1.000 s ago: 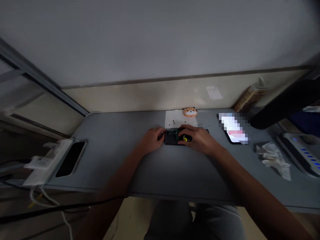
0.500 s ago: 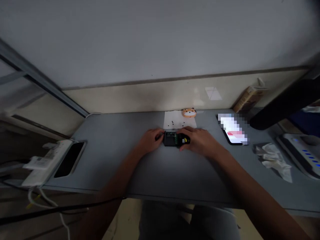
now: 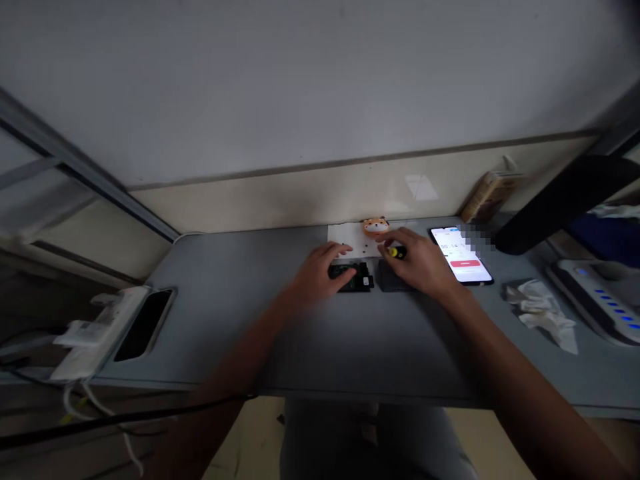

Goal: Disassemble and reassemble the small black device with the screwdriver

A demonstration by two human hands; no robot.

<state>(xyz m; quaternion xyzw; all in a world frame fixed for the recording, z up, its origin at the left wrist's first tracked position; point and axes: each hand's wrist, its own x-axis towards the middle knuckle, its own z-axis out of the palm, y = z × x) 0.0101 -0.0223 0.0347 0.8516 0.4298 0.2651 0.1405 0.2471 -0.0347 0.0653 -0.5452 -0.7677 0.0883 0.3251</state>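
Note:
My left hand (image 3: 317, 275) is open, its fingers spread over the left end of a small black device with a bare green circuit board (image 3: 359, 275). That device lies on the desk, partly hidden by the thumb and fingers. Just right of it rests a dark flat casing piece (image 3: 393, 279), partly under my right hand (image 3: 423, 263). In my right hand's closed fingers is a short black and yellow tool, probably a screwdriver (image 3: 399, 253); its tip cannot be made out. Behind the device lies a white paper sheet (image 3: 345, 233) with several tiny dark screws on it.
An orange animal-faced case (image 3: 376, 227) sits on the paper's back edge. To the right are a lit phone (image 3: 463, 260), crumpled tissue (image 3: 543, 310), a black cylinder (image 3: 565, 203) and a grey device (image 3: 600, 300). At left lie a dark phone (image 3: 145, 325) and a power strip (image 3: 100, 333).
The dark casing piece now lies apart, right of the circuit-board device. My left hand has opened over the board. My right hand has moved right and up, with the yellow and black tool showing.

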